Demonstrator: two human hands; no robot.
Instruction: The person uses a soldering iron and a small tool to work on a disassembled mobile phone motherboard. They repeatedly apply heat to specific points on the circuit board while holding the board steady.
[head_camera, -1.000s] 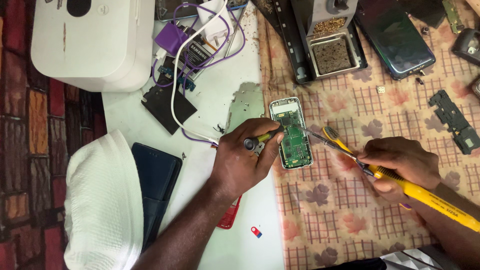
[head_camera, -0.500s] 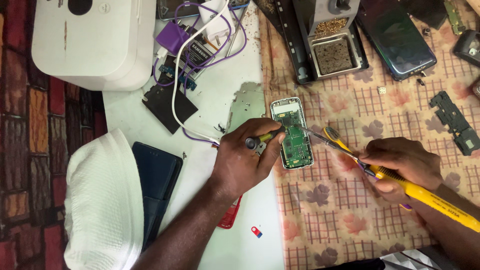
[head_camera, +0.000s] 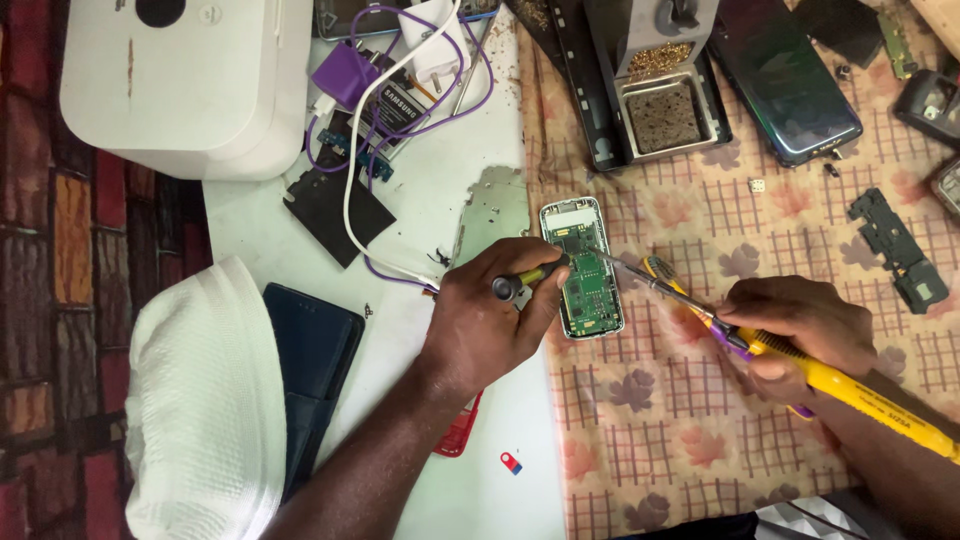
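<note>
Green bare circuit board in opened small phone (head_camera: 585, 270) mid-frame, unmoved | left hand (head_camera: 490, 320) still pinching small screwdriver (head_camera: 530, 281) | right hand (head_camera: 800, 330) keeps yellow-handled soldering iron (head_camera: 850, 390) gripped, tip at board's top.

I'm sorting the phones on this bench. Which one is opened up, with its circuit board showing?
The small phone between the hands: its green board is bare. The large dark-blue phone top right is closed.

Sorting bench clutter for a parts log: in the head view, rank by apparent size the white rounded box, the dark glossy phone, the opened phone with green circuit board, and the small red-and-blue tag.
1. White rounded box
2. Dark glossy phone
3. Opened phone with green circuit board
4. Small red-and-blue tag
</note>
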